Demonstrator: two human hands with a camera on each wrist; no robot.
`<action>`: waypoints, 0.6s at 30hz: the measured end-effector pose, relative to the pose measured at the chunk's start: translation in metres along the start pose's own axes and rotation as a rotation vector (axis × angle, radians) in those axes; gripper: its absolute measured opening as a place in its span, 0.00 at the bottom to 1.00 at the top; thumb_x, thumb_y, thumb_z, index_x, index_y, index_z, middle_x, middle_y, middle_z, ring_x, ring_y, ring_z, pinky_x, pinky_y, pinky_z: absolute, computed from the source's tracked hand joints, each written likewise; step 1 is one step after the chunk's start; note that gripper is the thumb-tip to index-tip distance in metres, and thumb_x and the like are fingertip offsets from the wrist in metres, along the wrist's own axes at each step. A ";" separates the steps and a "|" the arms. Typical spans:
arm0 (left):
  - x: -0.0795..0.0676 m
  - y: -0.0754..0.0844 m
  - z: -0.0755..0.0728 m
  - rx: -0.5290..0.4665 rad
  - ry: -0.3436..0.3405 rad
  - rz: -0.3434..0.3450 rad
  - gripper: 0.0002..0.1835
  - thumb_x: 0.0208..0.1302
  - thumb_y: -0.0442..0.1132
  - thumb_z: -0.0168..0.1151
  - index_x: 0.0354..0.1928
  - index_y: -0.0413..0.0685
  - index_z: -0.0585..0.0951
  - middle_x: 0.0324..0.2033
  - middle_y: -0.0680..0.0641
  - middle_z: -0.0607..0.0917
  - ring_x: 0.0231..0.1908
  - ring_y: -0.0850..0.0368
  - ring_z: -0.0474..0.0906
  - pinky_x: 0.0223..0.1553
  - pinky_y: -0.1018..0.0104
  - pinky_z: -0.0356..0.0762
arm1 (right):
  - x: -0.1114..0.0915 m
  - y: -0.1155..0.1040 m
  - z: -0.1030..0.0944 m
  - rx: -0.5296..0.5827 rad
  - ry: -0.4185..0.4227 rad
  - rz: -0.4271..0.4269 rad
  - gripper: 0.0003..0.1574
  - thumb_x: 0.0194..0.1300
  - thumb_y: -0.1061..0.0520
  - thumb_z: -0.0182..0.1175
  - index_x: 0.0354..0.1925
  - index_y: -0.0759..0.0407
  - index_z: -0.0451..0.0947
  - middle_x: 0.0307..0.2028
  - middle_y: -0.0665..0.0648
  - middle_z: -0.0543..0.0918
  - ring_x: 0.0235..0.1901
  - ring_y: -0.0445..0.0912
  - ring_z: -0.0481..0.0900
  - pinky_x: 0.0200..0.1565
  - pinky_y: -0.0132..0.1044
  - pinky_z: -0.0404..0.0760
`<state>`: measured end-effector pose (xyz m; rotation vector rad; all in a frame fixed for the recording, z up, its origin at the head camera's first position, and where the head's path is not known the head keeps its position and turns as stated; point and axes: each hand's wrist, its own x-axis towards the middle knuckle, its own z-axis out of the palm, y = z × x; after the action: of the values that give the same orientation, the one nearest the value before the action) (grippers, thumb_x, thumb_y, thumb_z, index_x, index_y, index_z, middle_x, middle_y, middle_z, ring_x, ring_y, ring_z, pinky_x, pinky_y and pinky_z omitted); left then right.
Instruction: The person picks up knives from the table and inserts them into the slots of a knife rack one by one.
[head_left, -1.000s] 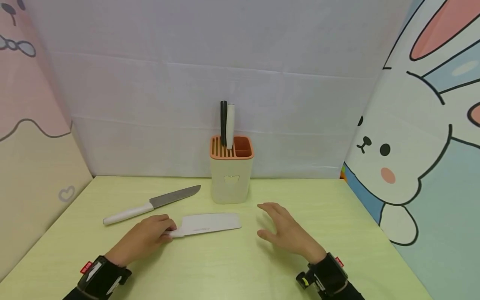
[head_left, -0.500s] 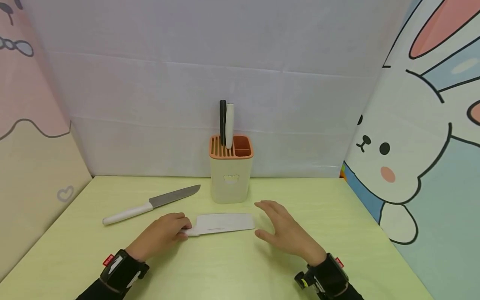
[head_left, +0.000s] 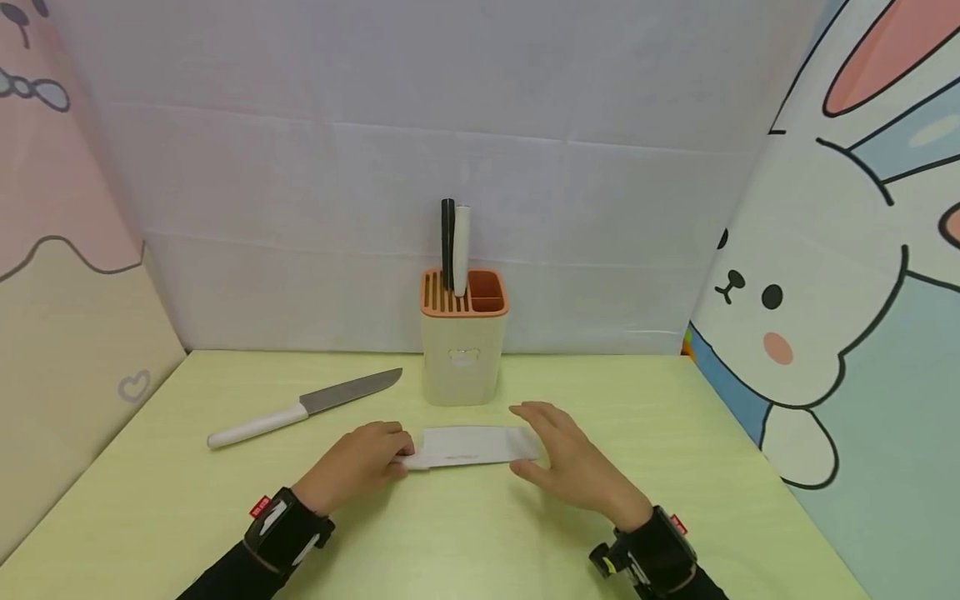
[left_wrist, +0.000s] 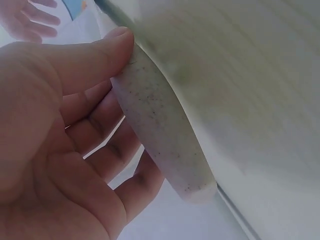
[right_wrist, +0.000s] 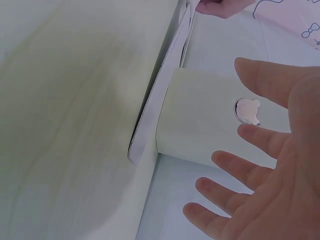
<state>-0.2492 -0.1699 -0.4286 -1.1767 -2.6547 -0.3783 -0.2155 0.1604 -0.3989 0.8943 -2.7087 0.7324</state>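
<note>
My left hand [head_left: 365, 463] holds a cleaver [head_left: 476, 445] by its white handle, low over the table and in front of the knife block. In the left wrist view the thumb lies on one side of the speckled handle [left_wrist: 160, 120] and the fingers on the other. The broad blade [right_wrist: 155, 105] points right, its end lying between the thumb and fingers of my right hand [head_left: 573, 458] in the head view. That right hand has its fingers spread and grips nothing; whether it touches the blade I cannot tell.
A cream knife block [head_left: 462, 358] with an orange slotted top stands at the back, holding a black handle [head_left: 447, 242] and a white handle [head_left: 461, 250]. Another knife [head_left: 306, 408] with a white handle lies at the left of the table [head_left: 450, 542]. Cloth walls surround the back and sides.
My left hand has moved right with the cleaver, bringing the blade's end up to my right hand. The right hand has hardly moved.
</note>
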 end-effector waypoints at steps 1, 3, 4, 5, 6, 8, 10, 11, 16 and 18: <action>0.003 0.002 0.001 -0.001 -0.003 -0.001 0.10 0.52 0.36 0.73 0.33 0.51 0.80 0.31 0.57 0.76 0.31 0.64 0.70 0.32 0.65 0.75 | 0.000 0.000 0.000 -0.001 -0.002 0.000 0.43 0.60 0.47 0.67 0.68 0.54 0.60 0.64 0.56 0.65 0.63 0.49 0.61 0.58 0.51 0.69; 0.009 0.007 0.002 -0.005 -0.015 -0.003 0.10 0.52 0.36 0.73 0.33 0.51 0.80 0.31 0.57 0.76 0.31 0.63 0.70 0.33 0.65 0.75 | 0.000 0.000 0.001 0.000 -0.009 0.004 0.44 0.60 0.47 0.67 0.69 0.53 0.60 0.64 0.56 0.65 0.63 0.49 0.61 0.59 0.51 0.69; 0.011 0.009 0.002 -0.007 -0.021 -0.005 0.10 0.52 0.36 0.72 0.33 0.51 0.80 0.31 0.57 0.76 0.31 0.63 0.70 0.33 0.65 0.75 | 0.000 0.000 0.001 0.003 -0.012 0.006 0.44 0.60 0.47 0.67 0.69 0.53 0.60 0.64 0.57 0.65 0.63 0.49 0.61 0.59 0.51 0.69; 0.014 0.011 0.002 -0.011 -0.026 -0.006 0.10 0.53 0.36 0.72 0.34 0.51 0.80 0.31 0.57 0.76 0.31 0.63 0.71 0.33 0.65 0.75 | 0.000 0.000 0.001 0.005 -0.014 0.008 0.44 0.60 0.47 0.67 0.69 0.53 0.60 0.64 0.57 0.65 0.63 0.49 0.61 0.59 0.51 0.69; 0.016 0.014 0.002 -0.015 -0.031 -0.007 0.10 0.53 0.36 0.72 0.34 0.51 0.80 0.31 0.56 0.76 0.31 0.63 0.71 0.33 0.65 0.75 | 0.000 0.000 0.001 0.008 -0.015 0.008 0.44 0.60 0.47 0.67 0.69 0.53 0.60 0.64 0.57 0.65 0.63 0.49 0.61 0.58 0.51 0.69; 0.021 0.018 0.003 -0.025 -0.042 -0.010 0.10 0.53 0.36 0.72 0.34 0.50 0.80 0.31 0.56 0.76 0.31 0.62 0.71 0.33 0.64 0.75 | 0.000 0.000 0.001 0.012 -0.016 0.008 0.44 0.60 0.47 0.67 0.69 0.53 0.60 0.64 0.56 0.64 0.63 0.49 0.60 0.59 0.51 0.69; 0.025 0.021 0.003 -0.034 -0.051 -0.017 0.09 0.53 0.36 0.72 0.34 0.50 0.80 0.31 0.56 0.77 0.31 0.62 0.71 0.33 0.64 0.75 | 0.000 0.000 0.000 0.014 -0.018 0.009 0.44 0.60 0.47 0.67 0.69 0.52 0.60 0.64 0.56 0.64 0.63 0.48 0.60 0.59 0.51 0.68; 0.027 0.022 0.004 -0.039 -0.057 -0.021 0.09 0.53 0.36 0.72 0.34 0.50 0.80 0.31 0.56 0.77 0.31 0.62 0.71 0.33 0.64 0.75 | 0.000 0.000 0.000 0.015 -0.017 0.009 0.44 0.60 0.47 0.68 0.69 0.52 0.60 0.64 0.56 0.64 0.63 0.48 0.60 0.59 0.51 0.68; 0.036 0.029 0.010 -0.054 -0.080 -0.030 0.10 0.52 0.37 0.73 0.34 0.50 0.80 0.30 0.56 0.76 0.31 0.63 0.70 0.33 0.65 0.75 | 0.000 -0.001 0.001 0.016 -0.015 0.008 0.44 0.60 0.47 0.68 0.69 0.51 0.59 0.64 0.56 0.64 0.63 0.48 0.60 0.59 0.51 0.69; 0.040 0.032 0.012 -0.060 -0.087 -0.031 0.10 0.52 0.38 0.73 0.34 0.50 0.80 0.30 0.56 0.76 0.30 0.63 0.70 0.33 0.66 0.74 | -0.001 -0.001 0.001 0.014 -0.007 -0.003 0.44 0.60 0.48 0.68 0.69 0.50 0.59 0.64 0.56 0.64 0.63 0.49 0.61 0.58 0.51 0.69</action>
<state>-0.2524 -0.1178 -0.4235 -1.1968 -2.7568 -0.4249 -0.2146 0.1593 -0.3999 0.9055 -2.7111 0.7501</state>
